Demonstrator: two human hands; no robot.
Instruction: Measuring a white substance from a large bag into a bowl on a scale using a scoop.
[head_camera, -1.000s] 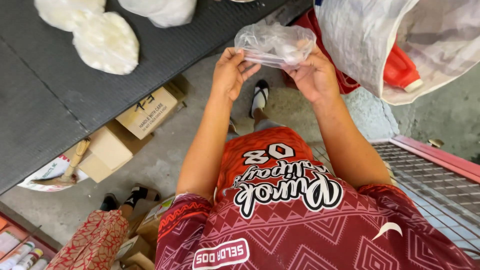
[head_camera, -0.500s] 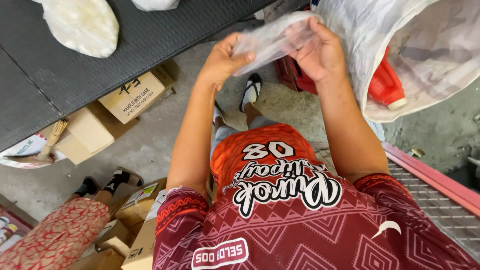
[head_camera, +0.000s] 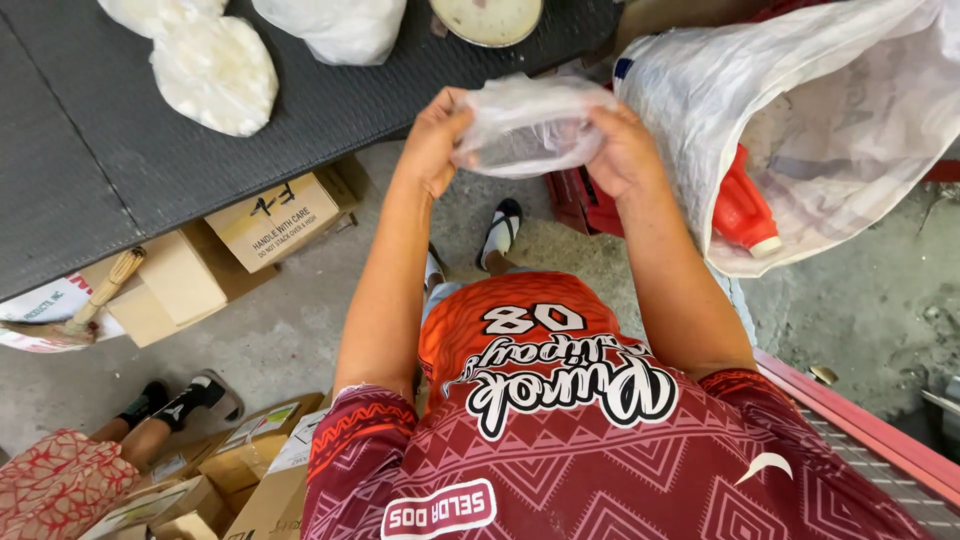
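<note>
while both hands grip it, the clear bag (head_camera: 525, 125) hangs in the air over the worktop (head_camera: 330, 110) edge: my left hand (head_camera: 435, 140) pinches one side, my right hand (head_camera: 622, 150) clenches the other. it looks empty and unopened, nothing bagged yet; filled white bags (head_camera: 213, 72) lie beyond.

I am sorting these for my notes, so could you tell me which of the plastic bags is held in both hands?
The small clear plastic bag, gripped between the left hand and the right hand. The white filled bags lie untouched on the dark table.
</note>
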